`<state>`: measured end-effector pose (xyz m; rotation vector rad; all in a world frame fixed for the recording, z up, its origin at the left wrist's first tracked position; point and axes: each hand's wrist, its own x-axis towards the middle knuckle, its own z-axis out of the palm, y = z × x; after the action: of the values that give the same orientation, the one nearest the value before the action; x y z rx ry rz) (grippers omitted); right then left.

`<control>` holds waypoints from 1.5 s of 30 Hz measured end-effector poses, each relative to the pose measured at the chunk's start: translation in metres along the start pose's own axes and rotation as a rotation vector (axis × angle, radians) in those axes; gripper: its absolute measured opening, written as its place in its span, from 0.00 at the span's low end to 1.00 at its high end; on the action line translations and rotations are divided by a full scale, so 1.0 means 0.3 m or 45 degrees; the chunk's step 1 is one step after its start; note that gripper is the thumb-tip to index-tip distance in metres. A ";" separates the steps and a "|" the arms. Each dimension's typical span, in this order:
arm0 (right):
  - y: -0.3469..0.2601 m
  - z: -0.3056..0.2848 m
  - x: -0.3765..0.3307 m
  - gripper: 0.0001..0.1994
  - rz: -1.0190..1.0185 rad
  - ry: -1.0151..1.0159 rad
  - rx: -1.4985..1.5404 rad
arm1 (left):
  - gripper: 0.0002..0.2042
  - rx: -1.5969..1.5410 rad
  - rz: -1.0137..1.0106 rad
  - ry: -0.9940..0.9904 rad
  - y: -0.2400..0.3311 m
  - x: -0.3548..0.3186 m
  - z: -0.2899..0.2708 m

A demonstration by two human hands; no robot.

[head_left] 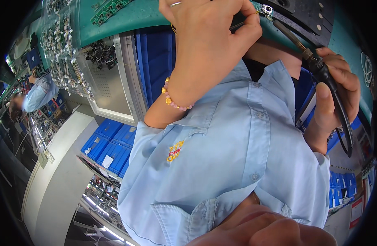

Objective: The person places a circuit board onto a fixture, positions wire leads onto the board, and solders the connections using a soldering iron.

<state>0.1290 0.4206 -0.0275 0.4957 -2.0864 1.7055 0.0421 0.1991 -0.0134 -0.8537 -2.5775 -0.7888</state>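
Observation:
My left hand (211,37), a beaded bracelet at its wrist, has thumb and forefinger pinched on a thin wire (257,12). This wire meets a small green board with a silver square part (267,9) at the top of the view. In my right hand (344,80) is a soldering iron (321,70), gripped by its black handle. Its tip points up and left, close below the silver part; whether they touch I cannot tell. The iron's black cable loops down beside the right hand. My left fingers partly hide what lies beneath them.
The small board rests by a dark metal block (309,18) on the green work surface (114,26). Green circuit boards (107,12) and bagged wire harnesses (65,49) lie to the left. Black parts (101,53) fill part of a metal-framed tray. Blue bins (108,143) and another person (41,94) are farther off.

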 end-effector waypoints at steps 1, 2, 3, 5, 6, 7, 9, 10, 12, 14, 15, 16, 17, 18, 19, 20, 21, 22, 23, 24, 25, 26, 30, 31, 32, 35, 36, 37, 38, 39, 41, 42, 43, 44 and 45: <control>0.000 -0.001 0.000 0.13 -0.007 -0.010 -0.018 | 0.05 0.023 0.023 0.008 0.003 0.002 -0.001; 0.000 -0.001 -0.001 0.13 -0.010 -0.015 -0.027 | 0.05 -0.033 -0.045 -0.030 0.014 0.011 -0.011; 0.000 0.000 -0.001 0.13 -0.014 -0.021 -0.035 | 0.05 -0.060 -0.080 -0.049 0.018 0.013 -0.016; -0.004 0.004 -0.001 0.13 -0.006 -0.004 -0.038 | 0.05 -0.015 -0.089 -0.093 0.024 0.011 -0.025; -0.005 0.005 -0.001 0.14 -0.002 0.002 -0.040 | 0.05 0.019 -0.076 -0.107 0.022 0.008 -0.023; -0.006 0.003 0.002 0.14 0.000 -0.023 -0.065 | 0.05 0.053 -0.063 -0.120 0.020 0.005 -0.021; -0.006 0.003 0.003 0.14 0.003 -0.048 -0.090 | 0.05 0.034 0.011 -0.062 0.017 0.003 -0.015; -0.004 0.004 0.002 0.14 -0.003 -0.035 -0.091 | 0.05 0.028 0.036 -0.042 0.018 0.005 -0.015; -0.005 0.007 0.002 0.15 -0.007 -0.021 -0.093 | 0.05 -0.035 -0.111 -0.108 0.026 0.013 -0.024; -0.007 0.008 0.003 0.15 -0.014 -0.021 -0.111 | 0.05 -0.008 -0.057 -0.088 0.018 0.007 -0.018; -0.008 0.007 0.004 0.15 -0.017 -0.022 -0.117 | 0.05 0.015 -0.005 -0.067 0.013 0.005 -0.013; -0.009 0.006 0.005 0.15 -0.012 -0.036 -0.124 | 0.05 0.040 0.046 -0.046 0.008 0.002 -0.008; -0.010 0.006 0.007 0.15 -0.009 -0.044 -0.127 | 0.05 0.044 0.045 -0.033 0.006 0.001 -0.004; -0.011 0.005 0.009 0.15 -0.006 -0.051 -0.131 | 0.05 0.047 0.045 -0.026 0.006 0.001 -0.004; -0.012 0.007 0.012 0.15 -0.018 -0.059 -0.154 | 0.05 0.049 0.045 -0.020 0.006 0.001 -0.003; -0.010 0.007 0.012 0.15 -0.024 -0.063 -0.165 | 0.05 0.041 0.056 -0.018 0.008 0.002 -0.007; -0.007 0.006 0.012 0.14 -0.029 -0.067 -0.178 | 0.05 0.036 0.061 -0.017 0.010 0.003 -0.009; 0.002 0.004 0.010 0.14 -0.045 -0.058 -0.113 | 0.05 0.032 0.067 -0.016 0.012 0.005 -0.012; 0.005 0.002 0.009 0.14 -0.054 -0.054 -0.079 | 0.05 -0.016 -0.009 -0.048 0.015 0.009 -0.016; 0.005 0.000 0.008 0.14 -0.064 -0.051 -0.045 | 0.05 -0.037 -0.048 -0.063 0.016 0.010 -0.020; 0.000 -0.001 0.008 0.14 -0.067 -0.034 -0.001 | 0.05 -0.059 -0.087 -0.076 0.018 0.012 -0.023; -0.002 -0.002 0.009 0.14 -0.071 -0.026 0.022 | 0.05 0.006 -0.057 -0.094 0.020 0.012 -0.025; 0.000 -0.007 0.003 0.14 -0.063 -0.017 0.049 | 0.06 0.045 -0.015 -0.131 0.013 0.008 -0.032; -0.002 -0.006 0.002 0.14 -0.064 -0.016 0.056 | 0.06 0.038 -0.010 -0.137 0.012 0.007 -0.038; -0.004 -0.005 0.001 0.14 -0.065 -0.015 0.057 | 0.06 -0.010 -0.057 -0.166 0.012 0.007 -0.045; 0.001 -0.004 0.007 0.14 -0.047 -0.005 0.069 | 0.06 -0.034 -0.062 -0.164 -0.011 0.000 -0.026; -0.001 -0.003 0.004 0.14 -0.048 -0.001 0.067 | 0.06 -0.025 -0.032 -0.140 -0.013 -0.004 -0.022; -0.003 -0.003 0.002 0.14 -0.052 -0.003 0.063 | 0.06 -0.015 -0.003 -0.117 -0.016 -0.009 -0.018; -0.004 -0.003 -0.001 0.14 -0.053 -0.005 0.060 | 0.05 -0.014 -0.001 -0.106 -0.013 -0.012 -0.016; -0.004 -0.003 -0.001 0.13 -0.055 -0.006 0.058 | 0.05 -0.014 0.001 -0.100 -0.010 -0.011 -0.012; -0.002 -0.002 -0.002 0.14 -0.061 -0.006 0.051 | 0.05 0.013 0.018 -0.067 0.000 -0.011 -0.001; -0.002 -0.002 0.000 0.14 -0.066 -0.007 0.052 | 0.05 0.030 0.026 -0.052 0.003 -0.009 0.000; -0.002 -0.002 0.001 0.14 -0.070 -0.022 0.040 | 0.05 0.048 0.032 -0.037 0.006 -0.007 0.000; -0.002 -0.002 0.001 0.14 -0.072 -0.030 0.036 | 0.05 0.049 0.031 -0.027 0.007 -0.007 0.000; -0.002 -0.005 0.001 0.14 -0.071 -0.037 0.025 | 0.05 0.043 0.032 -0.023 0.006 -0.006 0.003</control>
<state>0.1292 0.4218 -0.0266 0.5824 -2.0581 1.6982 0.0446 0.2000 -0.0142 -0.8853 -2.5832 -0.7315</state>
